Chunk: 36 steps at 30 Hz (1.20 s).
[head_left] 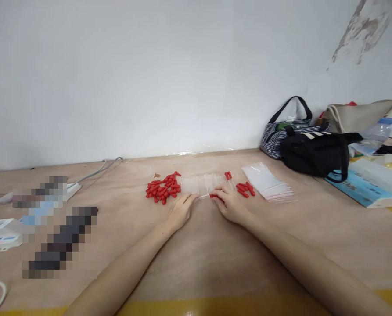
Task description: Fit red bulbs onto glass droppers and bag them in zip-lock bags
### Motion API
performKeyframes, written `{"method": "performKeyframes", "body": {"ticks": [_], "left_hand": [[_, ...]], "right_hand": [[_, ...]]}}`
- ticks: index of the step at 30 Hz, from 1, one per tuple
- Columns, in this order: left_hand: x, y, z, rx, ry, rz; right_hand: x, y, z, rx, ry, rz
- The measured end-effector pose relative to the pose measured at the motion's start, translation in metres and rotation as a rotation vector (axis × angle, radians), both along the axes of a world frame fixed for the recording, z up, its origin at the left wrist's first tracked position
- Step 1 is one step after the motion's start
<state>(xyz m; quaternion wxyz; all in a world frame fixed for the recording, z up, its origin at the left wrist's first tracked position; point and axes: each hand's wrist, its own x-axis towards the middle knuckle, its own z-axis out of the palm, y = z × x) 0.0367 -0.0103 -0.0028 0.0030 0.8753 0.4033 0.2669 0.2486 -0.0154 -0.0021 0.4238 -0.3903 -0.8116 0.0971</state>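
A row of clear plastic tubes (202, 183) lies on the brown table (196, 259) in front of me. My left hand (181, 210) rests at the row's left end, fingers together on the tubes. My right hand (230, 202) is at the right end, its fingers curled over a small red cap (213, 195). A heap of several red caps (163, 188) lies left of the tubes. A few more red caps (245, 189) lie to the right, and two (228, 175) sit behind the row.
A stack of clear zip bags (267, 181) lies at the right. Behind it stand a striped bag (283, 131), a black bag (317, 151) and a beige bag (357, 116). A blue box (367, 188) is far right. White cables (93, 173) and blurred items sit left.
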Motion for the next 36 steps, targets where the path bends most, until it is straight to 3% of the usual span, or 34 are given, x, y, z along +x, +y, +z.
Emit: {"method": "performKeyframes", "body": {"ticks": [9, 21, 30, 36], "left_hand": [[-0.006, 0.003, -0.008, 0.076, -0.055, -0.074], [-0.009, 0.003, -0.012, 0.084, -0.022, -0.124], [-0.01, 0.004, -0.014, 0.239, -0.082, -0.267], [-0.007, 0.003, -0.011, 0.286, -0.073, -0.294]], "right_hand": [[0.003, -0.011, -0.01, -0.057, 0.01, 0.054], [0.002, -0.012, -0.007, -0.098, 0.026, 0.105], [0.003, -0.01, -0.014, -0.017, 0.051, 0.132], [0.004, -0.009, -0.016, -0.006, 0.032, 0.138]]}}
